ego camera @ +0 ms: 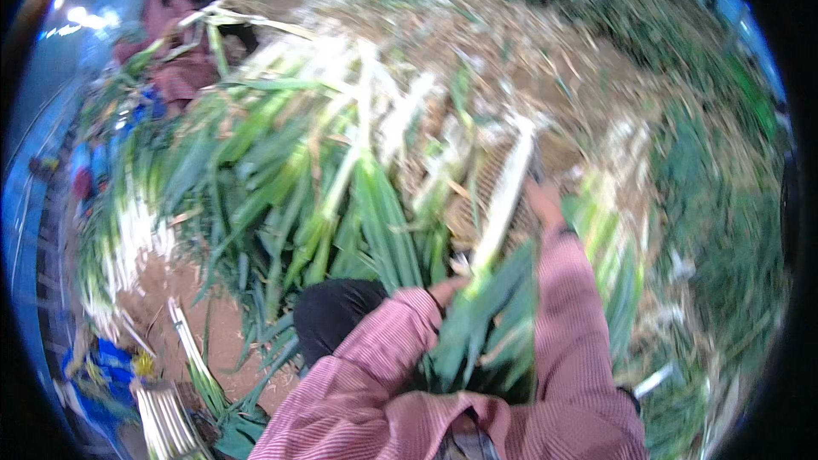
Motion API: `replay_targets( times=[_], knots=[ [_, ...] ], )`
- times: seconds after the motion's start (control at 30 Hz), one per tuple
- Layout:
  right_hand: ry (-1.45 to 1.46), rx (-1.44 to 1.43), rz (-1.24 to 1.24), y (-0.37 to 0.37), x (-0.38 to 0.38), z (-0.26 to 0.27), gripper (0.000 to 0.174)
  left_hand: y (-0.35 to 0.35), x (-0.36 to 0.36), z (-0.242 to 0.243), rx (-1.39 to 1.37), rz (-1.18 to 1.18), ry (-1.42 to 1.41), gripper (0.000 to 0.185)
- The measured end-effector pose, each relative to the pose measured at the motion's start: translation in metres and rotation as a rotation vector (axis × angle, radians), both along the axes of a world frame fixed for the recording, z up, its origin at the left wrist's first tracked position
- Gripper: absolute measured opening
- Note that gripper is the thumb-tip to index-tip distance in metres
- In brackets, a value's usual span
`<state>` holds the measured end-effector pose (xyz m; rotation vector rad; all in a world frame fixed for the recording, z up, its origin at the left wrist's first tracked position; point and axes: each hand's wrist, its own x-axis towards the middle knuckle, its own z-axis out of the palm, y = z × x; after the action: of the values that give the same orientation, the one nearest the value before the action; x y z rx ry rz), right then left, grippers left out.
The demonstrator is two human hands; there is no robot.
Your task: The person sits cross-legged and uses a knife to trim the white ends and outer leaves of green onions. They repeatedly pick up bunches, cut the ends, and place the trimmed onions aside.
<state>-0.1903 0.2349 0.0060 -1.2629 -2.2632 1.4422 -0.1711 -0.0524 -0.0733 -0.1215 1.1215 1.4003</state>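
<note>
A leek or large green onion (506,195) slants before me, its white root end up and its green leaves towards my lap. My left hand (449,287) grips it low, where the white turns green. Near the upper part of the stalk is my right hand (544,201), with a blurred dark thing at its fingers; what it is and how the fingers close cannot be made out. A crate or basket with a mesh pattern (491,172) lies behind the stalk. To the left spreads a large heap of leeks (377,204).
Another person (182,38) sits at the upper left, handling stalks. Cleaned stalks (137,236) lie at left, and a bundle (167,421) at lower left. More leeks (607,223) lie to the right, beside piled leaf waste (709,204). Peelings (460,19) cover the ground ahead.
</note>
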Motion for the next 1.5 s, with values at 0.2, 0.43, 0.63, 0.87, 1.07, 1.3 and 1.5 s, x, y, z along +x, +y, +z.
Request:
replay_targets(
  times=[0.2,0.43,0.63,0.87,1.07,1.3,1.5],
  knots=[
    [0.2,-0.334,-0.019,-0.089,0.116,0.012,0.034,0.011,-0.023,0.038,-0.087,-0.259,0.572,0.066],
    [0.338,-0.367,0.073,-0.143,0.178,0.048,0.027,0.016,-0.158,0.212,-0.291,-0.217,1.089,0.05],
    [0.312,-0.227,0.035,-0.164,0.205,0.081,0.027,-0.068,-0.256,0.347,-0.753,-0.288,1.541,0.06],
    [0.162,-0.068,0.094,-0.214,0.275,0.082,0.029,-0.093,-0.258,0.212,-1.221,-0.451,1.547,0.066],
    [0.227,0.03,-0.028,-0.208,0.327,0.066,0.045,0.075,-0.04,0.105,-0.177,-0.844,1.199,0.064],
    [0.163,0.076,-0.168,-0.188,0.352,0.058,0.038,0.194,0.111,0.11,-0.44,-0.822,1.446,0.102],
    [0.157,0.039,-0.124,-0.184,0.358,0.056,0.039,0.16,0.047,0.083,-0.107,-0.606,0.908,0.087]
  ],
)
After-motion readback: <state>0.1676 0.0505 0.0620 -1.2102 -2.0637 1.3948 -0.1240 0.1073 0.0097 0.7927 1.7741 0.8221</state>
